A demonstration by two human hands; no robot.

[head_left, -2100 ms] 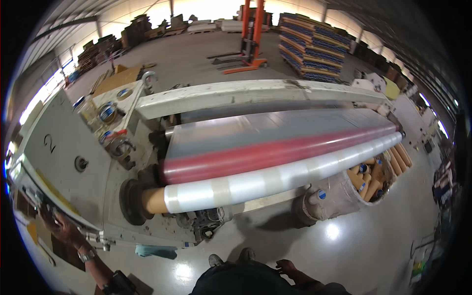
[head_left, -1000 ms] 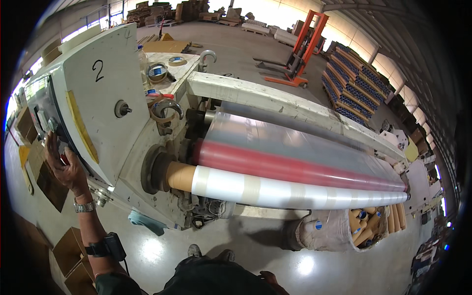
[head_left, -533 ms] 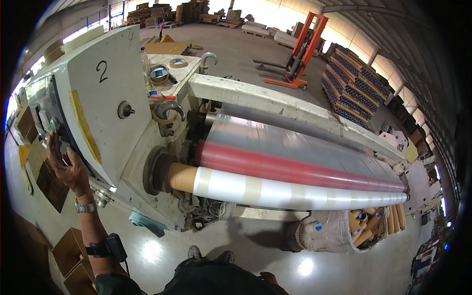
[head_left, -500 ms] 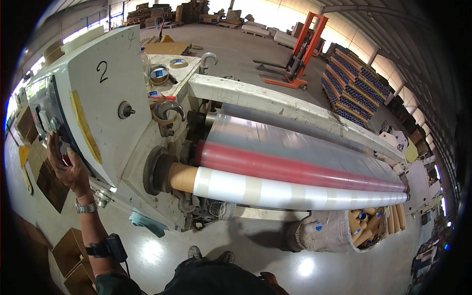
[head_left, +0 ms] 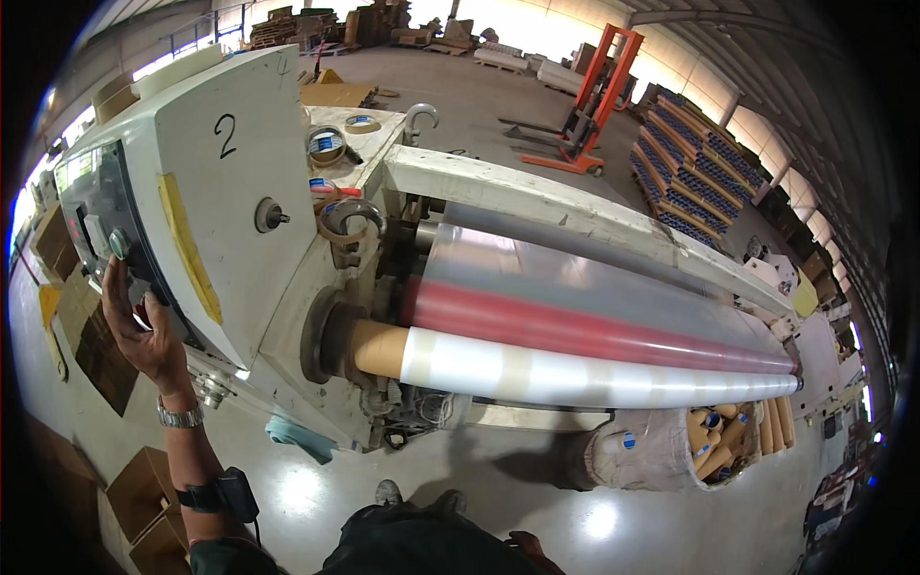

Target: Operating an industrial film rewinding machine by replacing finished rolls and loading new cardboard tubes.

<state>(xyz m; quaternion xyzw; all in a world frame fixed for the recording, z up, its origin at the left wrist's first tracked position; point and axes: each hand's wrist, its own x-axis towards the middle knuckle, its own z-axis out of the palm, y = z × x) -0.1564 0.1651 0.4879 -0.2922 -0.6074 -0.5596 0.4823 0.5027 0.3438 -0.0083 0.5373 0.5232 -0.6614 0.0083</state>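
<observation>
My left hand (head_left: 149, 335) is raised to the control panel (head_left: 96, 192) on the white machine housing (head_left: 230, 182). Its fingers are stretched out, with a fingertip at a round green button (head_left: 118, 243). The thumb stands apart from the fingers, and nothing shows in the grasp. At the lower edge, my right hand (head_left: 525, 544) hangs beside my body, small and dark, its fingers not clear. In front of me a white film roll (head_left: 575, 372) on a brown cardboard core (head_left: 379, 348) lies along a red roller (head_left: 575, 331). Clear film (head_left: 575, 264) stretches behind that roller.
Tape rolls (head_left: 327, 146) lie on the machine's white top. A bag of cardboard cores (head_left: 642, 450) stands below the roll. Cardboard boxes (head_left: 144, 494) sit at lower left. Farther off are an orange lift stacker (head_left: 599, 101) and a tall stack of cores (head_left: 690, 168).
The whole view has shifted slightly, so the machine appears a little farther right. My left hand stays at the panel, its fingertip still by the green button.
</observation>
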